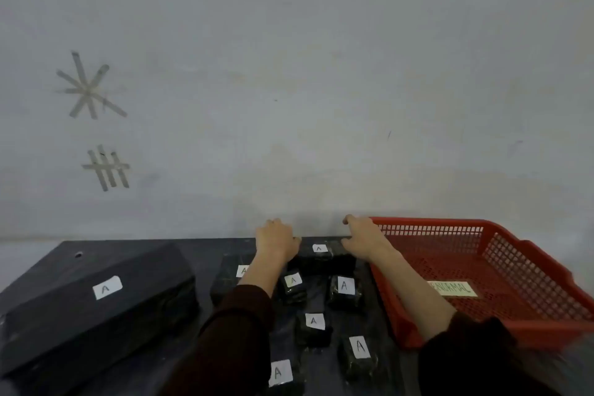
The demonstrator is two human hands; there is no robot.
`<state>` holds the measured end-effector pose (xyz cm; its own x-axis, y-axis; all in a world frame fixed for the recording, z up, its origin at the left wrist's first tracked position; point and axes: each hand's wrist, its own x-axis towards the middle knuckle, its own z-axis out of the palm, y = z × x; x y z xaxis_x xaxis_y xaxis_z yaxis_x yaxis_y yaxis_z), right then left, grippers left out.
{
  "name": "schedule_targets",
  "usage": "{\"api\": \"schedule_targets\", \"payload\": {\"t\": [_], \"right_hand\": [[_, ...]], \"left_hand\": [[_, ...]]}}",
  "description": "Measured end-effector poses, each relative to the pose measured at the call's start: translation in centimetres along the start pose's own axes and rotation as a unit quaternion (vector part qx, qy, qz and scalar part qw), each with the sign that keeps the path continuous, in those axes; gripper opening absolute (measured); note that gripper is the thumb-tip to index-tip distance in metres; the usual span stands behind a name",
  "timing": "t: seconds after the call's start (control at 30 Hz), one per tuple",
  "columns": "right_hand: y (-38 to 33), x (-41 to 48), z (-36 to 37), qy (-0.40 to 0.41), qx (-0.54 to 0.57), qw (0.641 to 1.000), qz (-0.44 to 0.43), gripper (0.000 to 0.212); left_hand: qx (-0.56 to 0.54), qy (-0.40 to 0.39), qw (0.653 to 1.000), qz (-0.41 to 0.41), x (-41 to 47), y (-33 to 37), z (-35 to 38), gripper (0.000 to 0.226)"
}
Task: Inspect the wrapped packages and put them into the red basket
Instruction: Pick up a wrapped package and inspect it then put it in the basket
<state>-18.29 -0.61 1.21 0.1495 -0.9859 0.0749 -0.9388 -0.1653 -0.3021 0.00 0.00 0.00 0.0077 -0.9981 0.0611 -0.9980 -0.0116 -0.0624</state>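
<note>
Several small black wrapped packages with white "A" labels lie on the dark table. The farthest package (321, 255) sits near the wall, and both hands are on it. My left hand (277, 239) grips its left end with curled fingers. Its right end is gripped by my right hand (363, 236), right beside the red basket (501, 270). Other packages lie nearer: one (293, 288) under my left forearm, one (344, 292) beside the basket, one (313, 328) in the middle, and two (358, 355) (283, 374) at the front. The basket holds only a paper label.
A large black wrapped block (96, 302) with an "A" label fills the table's left side. A flat black package (229, 276) lies partly under my left arm. The grey wall rises directly behind the table, with tape marks at the left.
</note>
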Motion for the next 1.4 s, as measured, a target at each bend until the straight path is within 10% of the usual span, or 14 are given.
{"api": "schedule_targets", "payload": {"t": [0.57,0.83,1.1,1.27,1.4], "right_hand": [[1.5,-0.6,1.0,0.041,0.061,0.995,-0.064,0.046],[2.1,-2.2,-0.1,0.152,0.193,0.967,-0.060,0.034],[-0.3,-7.2,-2.7,0.216,0.472,0.854,-0.029,0.046],[-2.2,-10.5,-3.8,0.125,0.649,0.744,-0.096,0.057],[-2.8,-11.8,-3.6,0.120,0.638,0.750,-0.127,0.054]], "left_hand": [[-0.305,-0.126,0.934,-0.136,2.7,1.3,4.2,0.068],[-0.601,-0.005,0.786,-0.145,1.6,0.9,4.2,0.040],[-0.792,0.153,0.585,-0.084,-6.4,-1.2,-3.5,0.043],[-0.769,0.181,0.613,-0.015,-12.1,-1.5,-5.8,0.034],[-0.761,0.189,0.621,-0.018,-14.0,-1.4,-5.4,0.031]]}}
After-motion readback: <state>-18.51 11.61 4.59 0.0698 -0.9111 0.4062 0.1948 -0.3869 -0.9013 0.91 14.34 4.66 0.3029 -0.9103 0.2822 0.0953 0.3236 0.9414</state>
